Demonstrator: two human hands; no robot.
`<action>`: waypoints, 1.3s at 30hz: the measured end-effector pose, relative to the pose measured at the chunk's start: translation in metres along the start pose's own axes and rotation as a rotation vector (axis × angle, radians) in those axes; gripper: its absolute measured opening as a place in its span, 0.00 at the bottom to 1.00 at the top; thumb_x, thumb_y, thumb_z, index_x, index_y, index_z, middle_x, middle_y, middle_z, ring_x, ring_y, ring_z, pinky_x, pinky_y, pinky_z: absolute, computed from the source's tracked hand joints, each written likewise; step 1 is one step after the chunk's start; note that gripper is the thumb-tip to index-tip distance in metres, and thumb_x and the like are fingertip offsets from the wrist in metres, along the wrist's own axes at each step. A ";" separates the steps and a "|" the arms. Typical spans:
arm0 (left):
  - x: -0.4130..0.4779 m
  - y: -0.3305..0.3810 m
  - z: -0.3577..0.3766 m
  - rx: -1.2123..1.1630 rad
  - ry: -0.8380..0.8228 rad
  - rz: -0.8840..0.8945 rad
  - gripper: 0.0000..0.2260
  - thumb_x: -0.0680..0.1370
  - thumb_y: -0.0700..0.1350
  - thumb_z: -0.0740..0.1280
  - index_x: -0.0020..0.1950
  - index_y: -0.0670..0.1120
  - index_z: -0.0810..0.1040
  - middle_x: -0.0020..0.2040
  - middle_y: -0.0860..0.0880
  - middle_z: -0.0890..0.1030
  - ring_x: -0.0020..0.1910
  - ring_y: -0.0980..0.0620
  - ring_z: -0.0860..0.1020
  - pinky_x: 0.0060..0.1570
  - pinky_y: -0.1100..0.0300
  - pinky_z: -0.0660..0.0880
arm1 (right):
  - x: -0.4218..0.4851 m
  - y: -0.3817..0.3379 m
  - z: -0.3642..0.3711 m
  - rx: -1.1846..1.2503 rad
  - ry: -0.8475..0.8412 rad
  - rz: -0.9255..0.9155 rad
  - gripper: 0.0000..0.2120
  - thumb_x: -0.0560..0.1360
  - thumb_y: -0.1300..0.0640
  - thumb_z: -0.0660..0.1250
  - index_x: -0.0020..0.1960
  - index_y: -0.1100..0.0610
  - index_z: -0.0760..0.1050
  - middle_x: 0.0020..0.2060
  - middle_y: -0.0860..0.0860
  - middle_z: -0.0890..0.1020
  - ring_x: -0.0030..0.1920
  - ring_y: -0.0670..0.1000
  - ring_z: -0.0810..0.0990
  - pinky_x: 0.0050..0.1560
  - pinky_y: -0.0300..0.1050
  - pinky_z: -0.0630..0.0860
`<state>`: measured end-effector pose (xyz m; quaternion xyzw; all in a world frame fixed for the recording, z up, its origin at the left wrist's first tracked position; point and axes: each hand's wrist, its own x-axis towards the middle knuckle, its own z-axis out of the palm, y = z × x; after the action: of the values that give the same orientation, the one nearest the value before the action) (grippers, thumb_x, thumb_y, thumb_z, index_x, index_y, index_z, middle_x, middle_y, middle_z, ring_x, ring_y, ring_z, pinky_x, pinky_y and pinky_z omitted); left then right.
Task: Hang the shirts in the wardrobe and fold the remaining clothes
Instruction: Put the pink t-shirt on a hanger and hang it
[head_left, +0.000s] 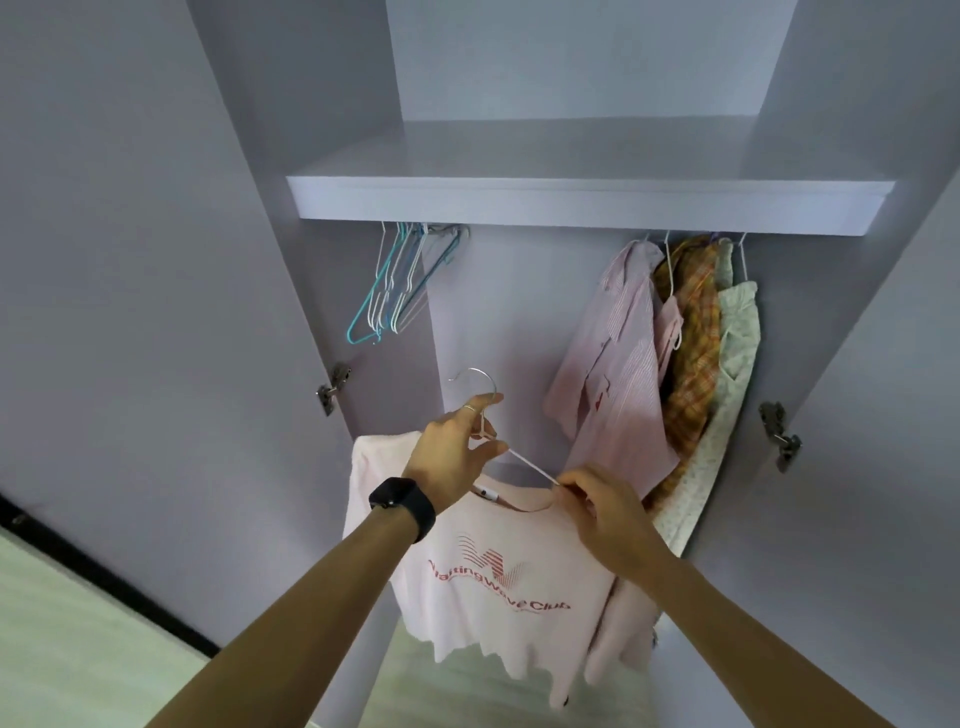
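A pale pink T-shirt (498, 587) with red lettering hangs on a white wire hanger (524, 465) in front of the open wardrobe. My left hand (457, 449), with a black watch on its wrist, grips the hanger just under its hook. My right hand (602, 512) pinches the shirt's collar where the hanger's right arm enters the neck. The hook is free, well below the rail.
Under the wardrobe shelf (587, 200), several empty hangers (395, 280) hang at the left. At the right hang a pink striped shirt (618, 358), an orange plaid shirt (691, 343) and a pale floral garment (732, 364). Open doors with hinges (332, 387) flank both sides.
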<state>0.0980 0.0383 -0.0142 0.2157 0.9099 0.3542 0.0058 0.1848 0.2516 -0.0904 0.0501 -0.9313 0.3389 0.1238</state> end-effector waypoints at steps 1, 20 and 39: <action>0.001 -0.001 0.001 0.038 -0.015 0.005 0.27 0.80 0.50 0.69 0.77 0.56 0.65 0.58 0.51 0.81 0.58 0.50 0.78 0.61 0.54 0.76 | -0.001 0.000 0.001 -0.003 0.015 0.027 0.03 0.81 0.55 0.66 0.49 0.52 0.77 0.42 0.45 0.78 0.43 0.44 0.77 0.43 0.34 0.73; 0.164 0.013 -0.081 0.605 0.293 0.601 0.36 0.79 0.50 0.63 0.83 0.50 0.49 0.82 0.45 0.43 0.81 0.43 0.42 0.75 0.39 0.40 | 0.104 -0.054 -0.045 -0.366 0.280 0.579 0.09 0.82 0.56 0.61 0.52 0.56 0.79 0.46 0.53 0.82 0.41 0.51 0.75 0.37 0.41 0.66; 0.277 0.000 -0.039 0.607 0.629 0.670 0.34 0.81 0.63 0.49 0.82 0.53 0.39 0.81 0.51 0.35 0.80 0.47 0.35 0.75 0.34 0.40 | 0.207 0.020 -0.069 0.144 0.408 0.789 0.13 0.81 0.54 0.63 0.62 0.56 0.80 0.53 0.54 0.82 0.52 0.56 0.81 0.53 0.48 0.80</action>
<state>-0.1592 0.1228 0.0547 0.3696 0.8106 0.1055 -0.4419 -0.0051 0.3096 0.0027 -0.3684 -0.8096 0.4271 0.1625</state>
